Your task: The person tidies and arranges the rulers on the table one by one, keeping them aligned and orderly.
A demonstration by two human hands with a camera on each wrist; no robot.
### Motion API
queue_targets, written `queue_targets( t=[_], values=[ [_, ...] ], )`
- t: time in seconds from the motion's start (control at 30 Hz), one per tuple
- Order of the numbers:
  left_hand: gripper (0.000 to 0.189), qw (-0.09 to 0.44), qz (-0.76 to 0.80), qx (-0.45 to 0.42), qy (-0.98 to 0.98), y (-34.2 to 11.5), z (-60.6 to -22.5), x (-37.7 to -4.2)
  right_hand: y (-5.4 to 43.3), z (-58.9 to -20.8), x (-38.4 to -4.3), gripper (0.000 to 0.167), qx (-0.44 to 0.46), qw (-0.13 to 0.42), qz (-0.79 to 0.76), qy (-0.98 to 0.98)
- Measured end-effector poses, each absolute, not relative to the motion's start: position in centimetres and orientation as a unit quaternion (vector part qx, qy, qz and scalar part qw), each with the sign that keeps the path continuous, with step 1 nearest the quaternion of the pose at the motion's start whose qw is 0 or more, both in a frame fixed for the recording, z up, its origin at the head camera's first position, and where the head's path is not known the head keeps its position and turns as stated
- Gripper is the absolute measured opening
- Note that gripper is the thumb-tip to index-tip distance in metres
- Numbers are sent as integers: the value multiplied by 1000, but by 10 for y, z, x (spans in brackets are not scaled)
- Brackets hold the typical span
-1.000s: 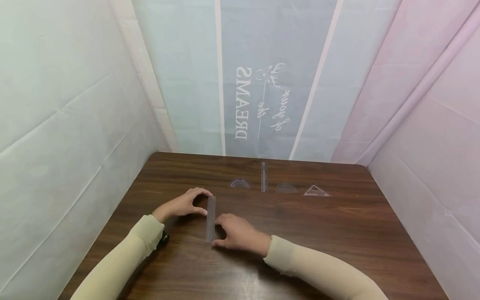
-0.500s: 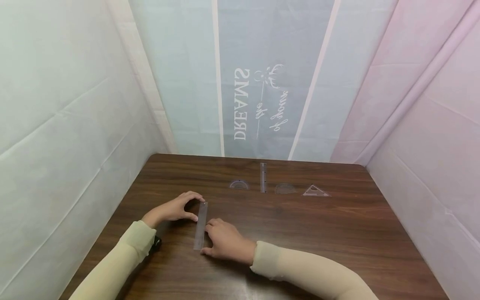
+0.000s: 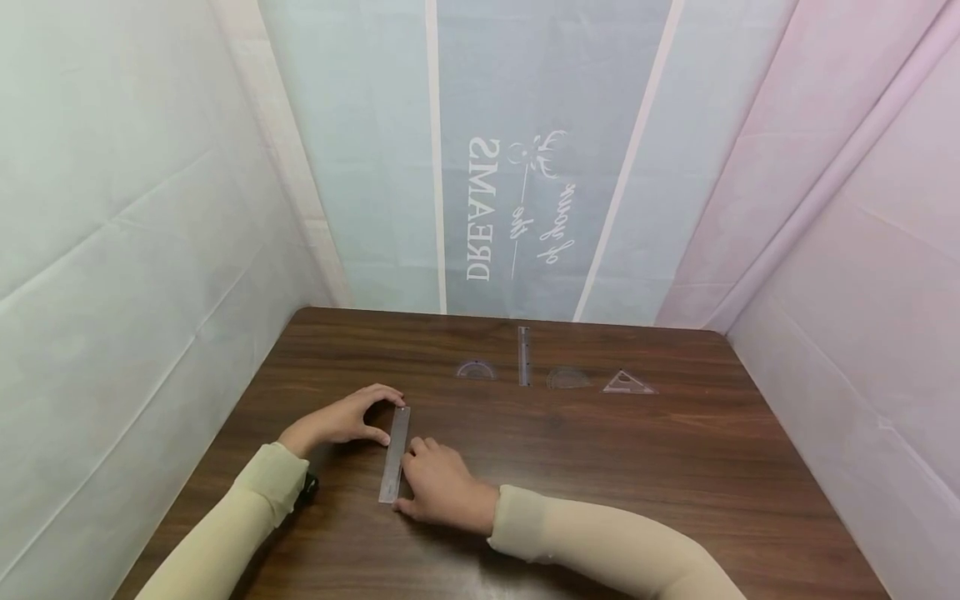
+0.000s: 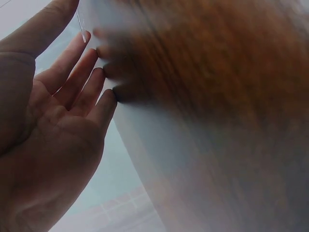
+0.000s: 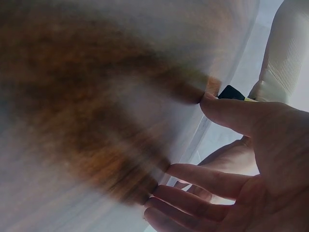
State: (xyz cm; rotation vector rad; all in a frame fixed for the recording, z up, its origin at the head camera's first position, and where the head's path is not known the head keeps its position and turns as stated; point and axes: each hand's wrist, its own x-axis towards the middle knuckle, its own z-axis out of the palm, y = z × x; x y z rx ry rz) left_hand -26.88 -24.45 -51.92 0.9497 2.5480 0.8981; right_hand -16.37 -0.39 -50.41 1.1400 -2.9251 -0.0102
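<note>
A clear plastic ruler (image 3: 395,457) lies slightly slanted on the dark wood table (image 3: 600,467), between both hands. On its left, my left hand (image 3: 347,419) has its index finger at the far end and its thumb against the left edge. The right hand (image 3: 441,485) touches the right edge with its fingertips, its thumb near the close end. In the left wrist view the left hand's fingers (image 4: 79,82) are extended, tips at the tabletop, and a sliver of the ruler (image 4: 82,26) shows by the index finger. In the right wrist view the right hand's fingers (image 5: 193,203) reach the tabletop, spread from the thumb.
Farther back stand in a row a protractor (image 3: 477,370), a second clear ruler (image 3: 524,357), another protractor (image 3: 568,379) and a set square (image 3: 628,382), all lying flat. Cloth walls (image 3: 847,250) border the table at the back and sides.
Both hands have shifted left and toward the near edge, sliding the ruler with them. The ruler now slants a little more. The tools at the back stay in place.
</note>
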Motion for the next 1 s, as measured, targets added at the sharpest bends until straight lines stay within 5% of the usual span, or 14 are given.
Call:
queue_targets(
  t=[1.0],
  values=[
    [59, 129, 289, 334, 888, -241, -524, -270, -4, -510, -163, 55, 367, 14, -6, -930]
  ],
)
